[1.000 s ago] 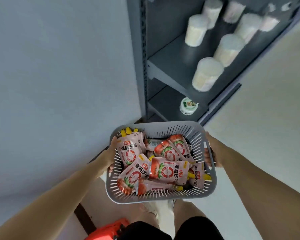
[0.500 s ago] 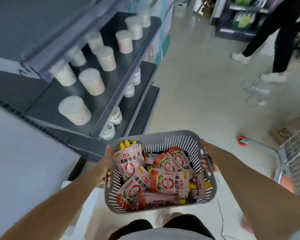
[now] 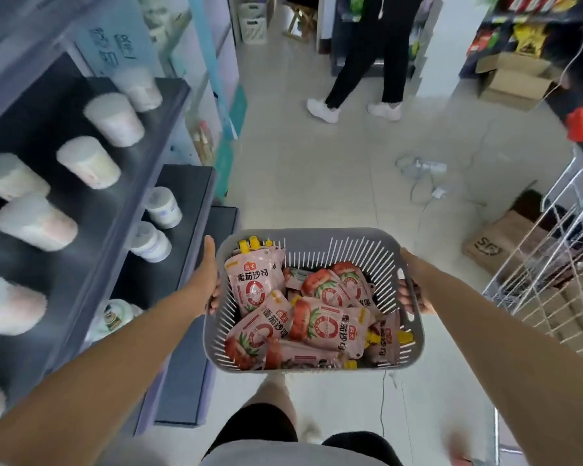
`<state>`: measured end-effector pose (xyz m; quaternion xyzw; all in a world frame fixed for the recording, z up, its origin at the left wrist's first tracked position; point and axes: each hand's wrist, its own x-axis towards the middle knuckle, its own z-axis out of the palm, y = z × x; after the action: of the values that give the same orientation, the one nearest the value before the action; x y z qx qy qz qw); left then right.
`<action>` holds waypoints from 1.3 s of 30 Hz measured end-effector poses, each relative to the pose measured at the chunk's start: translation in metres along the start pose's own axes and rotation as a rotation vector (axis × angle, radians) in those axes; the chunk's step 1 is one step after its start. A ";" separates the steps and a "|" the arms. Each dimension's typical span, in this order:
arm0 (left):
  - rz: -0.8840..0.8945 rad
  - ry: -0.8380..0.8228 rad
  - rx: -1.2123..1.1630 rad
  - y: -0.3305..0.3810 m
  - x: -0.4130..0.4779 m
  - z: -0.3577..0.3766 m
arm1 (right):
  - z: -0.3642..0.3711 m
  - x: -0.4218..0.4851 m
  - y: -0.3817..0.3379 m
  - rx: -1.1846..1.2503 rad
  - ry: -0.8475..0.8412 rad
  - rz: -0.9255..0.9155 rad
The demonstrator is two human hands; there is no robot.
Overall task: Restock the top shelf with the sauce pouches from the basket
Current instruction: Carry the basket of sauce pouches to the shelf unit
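I carry a grey slotted plastic basket (image 3: pixel 350 240) in front of my waist. Several pink tomato sauce pouches (image 3: pixel 327 326) with yellow caps lie piled inside it. My left hand (image 3: pixel 209 277) grips the basket's left rim, thumb pointing up along the side. My right hand (image 3: pixel 413 290) holds the right handle, fingers through the cut-out. The dark grey shelf unit (image 3: pixel 91 210) stands at my left, its boards carrying white cups; its top shelf is out of view.
Several white cups (image 3: pixel 113 119) stand on the shelves at left. A person's legs (image 3: pixel 364 72) in black trousers stand ahead in the aisle. A wire trolley (image 3: pixel 552 280) and cardboard boxes (image 3: pixel 509 79) are at right. Cables (image 3: pixel 421 169) lie on the floor.
My view has swung from the shelf's end panel round to the aisle. The basket stays held in both hands, and the pouches have shifted slightly inside it.
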<state>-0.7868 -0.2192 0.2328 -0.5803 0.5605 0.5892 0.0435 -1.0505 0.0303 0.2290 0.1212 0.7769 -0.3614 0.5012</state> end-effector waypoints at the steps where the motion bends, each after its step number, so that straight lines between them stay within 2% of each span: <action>1: 0.007 -0.008 0.022 0.019 0.016 0.003 | -0.004 0.011 -0.016 0.002 0.016 0.004; 7: 0.019 -0.064 0.128 0.138 0.107 0.021 | -0.025 0.064 -0.112 0.078 0.060 0.033; 14: 0.085 -0.052 0.210 0.291 0.183 0.057 | -0.069 0.123 -0.221 0.198 0.088 0.012; 23: 0.065 -0.080 0.233 0.450 0.283 0.142 | -0.157 0.248 -0.357 0.178 0.046 0.010; 33: 0.016 -0.141 0.182 0.614 0.387 0.233 | -0.272 0.354 -0.534 0.101 0.129 0.051; 39: -0.007 -0.214 0.192 0.732 0.484 0.287 | -0.333 0.432 -0.636 0.191 0.127 0.090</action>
<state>-1.6384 -0.5741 0.2382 -0.5092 0.6046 0.5911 0.1604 -1.8329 -0.2685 0.2135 0.2258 0.7628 -0.4024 0.4531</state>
